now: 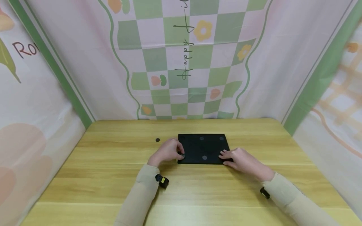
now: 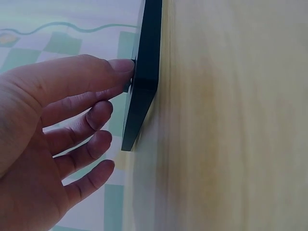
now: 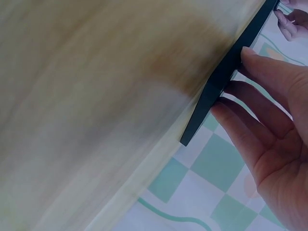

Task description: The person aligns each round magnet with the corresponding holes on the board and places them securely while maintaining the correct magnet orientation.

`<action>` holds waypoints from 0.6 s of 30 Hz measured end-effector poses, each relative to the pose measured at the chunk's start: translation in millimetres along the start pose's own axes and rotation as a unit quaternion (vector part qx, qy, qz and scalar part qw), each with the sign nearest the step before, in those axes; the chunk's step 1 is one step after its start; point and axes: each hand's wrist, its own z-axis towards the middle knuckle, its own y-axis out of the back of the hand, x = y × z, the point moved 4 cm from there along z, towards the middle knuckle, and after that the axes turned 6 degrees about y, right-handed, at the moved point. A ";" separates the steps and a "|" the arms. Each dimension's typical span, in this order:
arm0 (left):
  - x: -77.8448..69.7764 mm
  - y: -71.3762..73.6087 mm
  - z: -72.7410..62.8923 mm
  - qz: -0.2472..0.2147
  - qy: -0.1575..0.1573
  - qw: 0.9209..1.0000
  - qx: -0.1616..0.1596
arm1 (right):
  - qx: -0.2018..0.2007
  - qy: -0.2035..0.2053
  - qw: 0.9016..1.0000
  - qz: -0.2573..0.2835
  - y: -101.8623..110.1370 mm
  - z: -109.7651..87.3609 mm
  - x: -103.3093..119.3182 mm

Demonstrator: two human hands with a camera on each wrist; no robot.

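A flat black rectangular board [image 1: 195, 147] lies on the wooden table, with several small round grey discs on its top, among them one disc [image 1: 205, 157] near the front edge. At the board's front left corner my left hand [image 1: 169, 150] pinches a small dark disc [image 1: 183, 155] between thumb and index finger, right at the surface. Its other fingers are loosely bent and apart, as the left wrist view shows. My right hand [image 1: 240, 159] rests on the front right corner, fingertips [image 3: 248, 52] touching the board's top and edge.
Another dark disc [image 1: 157, 140] lies on the wooden table [image 1: 198, 194] to the left of the board. Patterned cloth [image 1: 181, 62] hangs behind the table and along both sides. Each sleeve has a small black device [image 1: 162, 181] strapped at the wrist.
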 end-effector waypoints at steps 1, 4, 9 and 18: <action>-0.2 0.2 -0.2 0.002 0.000 1.000 0.000 | 0.001 0.001 1.000 -0.001 -0.1 0.2 0.1; -0.9 0.5 -0.7 0.008 0.000 1.000 -0.001 | 0.002 0.001 1.000 -0.003 -0.5 0.6 0.3; -1.1 0.2 -1.1 0.012 0.001 1.000 -0.002 | 0.002 0.003 1.000 -0.008 -1.5 -0.1 -0.3; 0.1 -0.6 0.0 0.016 -0.003 1.000 -0.009 | 0.003 0.008 1.000 -0.014 -2.5 -0.6 -4.5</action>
